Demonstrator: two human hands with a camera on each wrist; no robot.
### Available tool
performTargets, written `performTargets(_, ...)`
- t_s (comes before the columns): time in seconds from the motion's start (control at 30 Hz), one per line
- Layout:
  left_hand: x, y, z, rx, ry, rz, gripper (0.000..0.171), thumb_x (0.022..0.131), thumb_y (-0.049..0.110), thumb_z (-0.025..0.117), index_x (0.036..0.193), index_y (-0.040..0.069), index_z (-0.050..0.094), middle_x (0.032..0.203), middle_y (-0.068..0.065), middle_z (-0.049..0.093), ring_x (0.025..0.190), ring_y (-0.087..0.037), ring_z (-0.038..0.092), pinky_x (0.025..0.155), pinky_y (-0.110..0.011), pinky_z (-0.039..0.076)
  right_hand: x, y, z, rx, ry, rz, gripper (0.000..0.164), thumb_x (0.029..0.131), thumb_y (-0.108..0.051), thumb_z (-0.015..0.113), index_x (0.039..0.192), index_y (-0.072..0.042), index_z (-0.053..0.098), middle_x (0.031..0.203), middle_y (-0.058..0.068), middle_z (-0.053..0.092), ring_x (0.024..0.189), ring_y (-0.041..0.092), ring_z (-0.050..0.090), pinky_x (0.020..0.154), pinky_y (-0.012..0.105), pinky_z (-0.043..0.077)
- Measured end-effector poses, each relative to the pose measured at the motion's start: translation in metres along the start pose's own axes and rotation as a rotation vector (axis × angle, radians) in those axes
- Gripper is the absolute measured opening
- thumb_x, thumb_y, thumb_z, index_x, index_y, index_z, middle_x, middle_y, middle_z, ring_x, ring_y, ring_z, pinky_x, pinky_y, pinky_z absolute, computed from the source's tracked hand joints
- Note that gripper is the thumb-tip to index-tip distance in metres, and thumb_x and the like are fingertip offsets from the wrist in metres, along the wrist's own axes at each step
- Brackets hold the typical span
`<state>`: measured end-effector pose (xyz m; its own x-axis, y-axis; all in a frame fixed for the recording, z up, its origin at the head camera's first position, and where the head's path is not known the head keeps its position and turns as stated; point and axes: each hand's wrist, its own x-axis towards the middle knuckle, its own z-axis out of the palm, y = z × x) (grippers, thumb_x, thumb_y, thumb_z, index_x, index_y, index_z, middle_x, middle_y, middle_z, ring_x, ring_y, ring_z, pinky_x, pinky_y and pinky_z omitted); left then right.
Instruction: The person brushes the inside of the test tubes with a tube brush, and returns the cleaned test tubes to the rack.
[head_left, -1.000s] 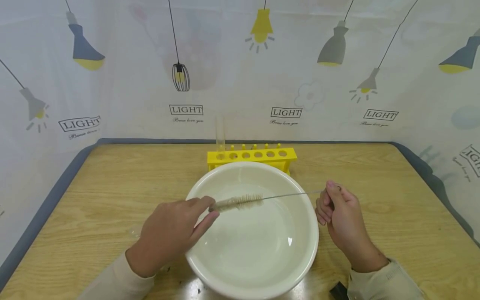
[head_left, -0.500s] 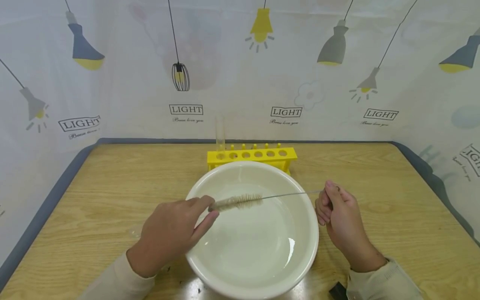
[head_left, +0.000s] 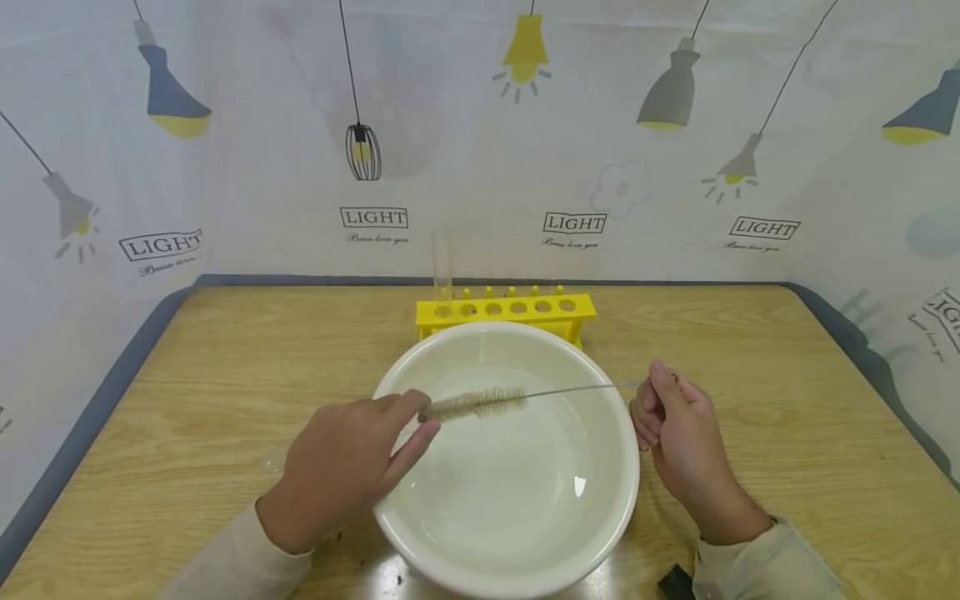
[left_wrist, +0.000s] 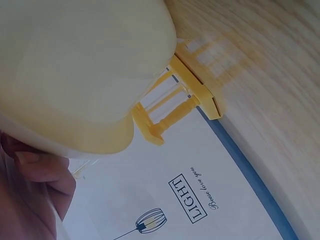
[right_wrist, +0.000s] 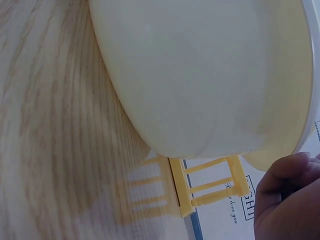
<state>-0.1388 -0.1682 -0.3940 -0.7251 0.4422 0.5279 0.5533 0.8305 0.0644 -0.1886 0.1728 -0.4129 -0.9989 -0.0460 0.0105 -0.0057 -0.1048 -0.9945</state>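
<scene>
Over the cream basin (head_left: 618,517), my left hand (head_left: 341,454) grips a clear test tube (head_left: 275,460) that lies mostly hidden under the palm. A test tube brush (head_left: 501,401) runs into it. The bristles nearest the left fingertips look pressed narrow, while those farther right spread free. My right hand (head_left: 682,442) pinches the brush's thin wire handle (head_left: 577,389) near its end, just beyond the basin's right rim. In the left wrist view, curled left fingers (left_wrist: 47,170) show beside the basin. Bent right fingers (right_wrist: 287,180) appear at the edge of the right wrist view.
Behind the basin stands a yellow test tube rack (head_left: 517,309), with another clear test tube (head_left: 442,267) upright in its leftmost hole. Water in the basin catches the light. A small black object (head_left: 677,582) lies by the right sleeve. A printed curtain (head_left: 480,150) encloses the table (head_left: 787,433).
Both hands and the brush stay almost where they were. The bright glint on the basin's water lengthened, then shrank again.
</scene>
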Motion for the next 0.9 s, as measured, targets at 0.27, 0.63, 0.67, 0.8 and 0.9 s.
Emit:
performTargets(0.27,0.0000,0.0004,0.0005,0.004,0.009,0.004,0.032,0.105,0.044,0.042,0.098,0.019,0.061,0.062,0.011,0.056,0.047,-0.001,0.037,0.041,-0.018,0.026,0.0000,-0.0012,-0.0001,-0.014,0.008,0.016,0.045,0.107,-0.041,0.041,0.073,-0.011,0.042,0.055,-0.005,0.034,0.046,0.011,0.034,0.044,0.029,0.033)
performTargets(0.63,-0.0006,-0.0008,0.0017,0.018,0.008,0.016,0.032,0.105,0.045,0.043,0.098,0.019,0.060,0.060,0.011,0.053,0.047,-0.001,0.036,0.041,-0.018,0.025,0.0008,-0.0026,-0.0005,0.023,0.031,-0.036,0.045,0.108,-0.037,0.041,0.071,-0.011,0.041,0.055,-0.005,0.035,0.046,0.014,0.031,0.044,0.029,0.031)
performTargets(0.67,-0.0008,-0.0009,0.0019,0.017,0.010,0.019,0.032,0.105,0.045,0.043,0.099,0.019,0.060,0.060,0.011,0.053,0.047,-0.001,0.035,0.041,-0.018,0.025,0.0011,-0.0023,-0.0010,0.032,0.032,-0.045,0.045,0.108,-0.036,0.041,0.071,-0.011,0.041,0.054,-0.004,0.034,0.046,0.015,0.030,0.044,0.029,0.030)
performTargets(0.8,-0.0003,-0.0006,0.0030,0.005,0.021,0.032,0.032,0.105,0.046,0.042,0.099,0.020,0.060,0.060,0.012,0.051,0.047,0.000,0.034,0.041,-0.018,0.024,0.0032,-0.0011,-0.0052,0.087,0.012,-0.053,0.045,0.108,-0.035,0.041,0.070,-0.012,0.042,0.054,-0.003,0.032,0.047,0.018,0.024,0.045,0.030,0.025)
performTargets(0.9,-0.0005,-0.0003,0.0055,-0.004,0.029,0.040,0.031,0.105,0.046,0.044,0.100,0.021,0.061,0.060,0.012,0.050,0.047,0.000,0.034,0.041,-0.017,0.023,0.0050,0.0004,-0.0088,0.131,-0.011,-0.043,0.045,0.107,-0.036,0.041,0.069,-0.013,0.044,0.054,-0.003,0.030,0.048,0.019,0.021,0.047,0.031,0.021)
